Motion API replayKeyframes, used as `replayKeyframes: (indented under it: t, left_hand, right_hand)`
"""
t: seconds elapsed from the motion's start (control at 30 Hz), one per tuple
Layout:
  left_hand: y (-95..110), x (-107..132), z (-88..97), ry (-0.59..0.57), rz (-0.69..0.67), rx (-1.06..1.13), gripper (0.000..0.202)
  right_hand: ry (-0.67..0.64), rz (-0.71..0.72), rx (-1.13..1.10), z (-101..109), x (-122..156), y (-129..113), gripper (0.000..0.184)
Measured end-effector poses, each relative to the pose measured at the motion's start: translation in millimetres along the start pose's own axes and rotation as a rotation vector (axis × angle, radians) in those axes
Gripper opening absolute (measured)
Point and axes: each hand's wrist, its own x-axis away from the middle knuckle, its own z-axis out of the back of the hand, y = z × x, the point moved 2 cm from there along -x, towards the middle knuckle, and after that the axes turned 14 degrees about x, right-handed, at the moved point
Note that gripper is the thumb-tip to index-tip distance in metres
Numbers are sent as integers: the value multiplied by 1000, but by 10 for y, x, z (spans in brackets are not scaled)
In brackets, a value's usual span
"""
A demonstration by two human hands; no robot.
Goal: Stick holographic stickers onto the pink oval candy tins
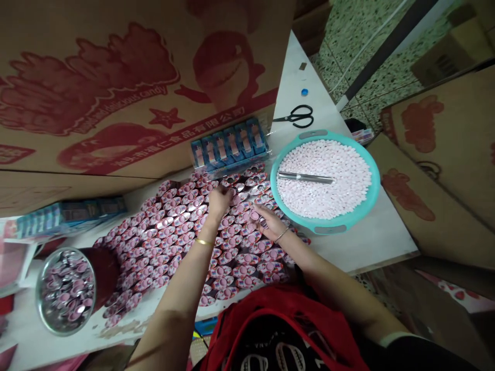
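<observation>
The person is leaning over a white table (371,242), with both hands down on a wide spread of pink cases (174,226). The cases are lying side by side in tight rows, probably so that each 1 is facing up and easy to reach.

The left hand (220,198) is sitting at the spread's 12 o'clock edge with its fingers curled down onto a case. Whether it is pinching 1 cannot be told. The right hand (270,222), at about 4 o'clock from the left, is lying flat with its fingers apart, touching the cases and gripping nothing.

A teal basin (328,226) is sitting at 3 o'clock from the hands, likely kept within the right arm's reach. It is holding pale candy pieces (340,196), with a metal tube (305,178) lying on top. Scissors (297,116) are lying at 12 o'clock from the basin, and blue packs (230,144) at 12 o'clock from the left hand. A round tub (65,291) of more cases is standing at 8 o'clock.
</observation>
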Motion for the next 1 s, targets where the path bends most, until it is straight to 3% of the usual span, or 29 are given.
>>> replayKeyframes:
  t: [0.23,0.43,0.53,0.67,0.77,0.87,1.0]
  left_hand:
    - [53,-367,-63,-192,100,-483,42]
    - [155,-347,-47,-199,91,-593,42]
    - [186,-79,-34,-172,-13,-425,37]
    - [205,454,-94,-331,-333,54,19]
    - [201,705,-113,-268,-412,170,10]
    - [178,677,-112,-199,-379,193,14]
    - [83,259,-55,-14,-221,304,14]
  right_hand:
    - [-1,-44,-7,17,-19,-64,34]
    - [38,-27,-26,-14,-124,-46,32]
    - [116,-15,-67,-20,-157,-48,35]
    - [129,23,-107,-77,-153,-46,33]
    - [90,63,-97,-154,-163,-29,31]
    - [74,80,-96,-209,-192,-33,33]
    - [125,73,-102,-221,-234,-98,37]
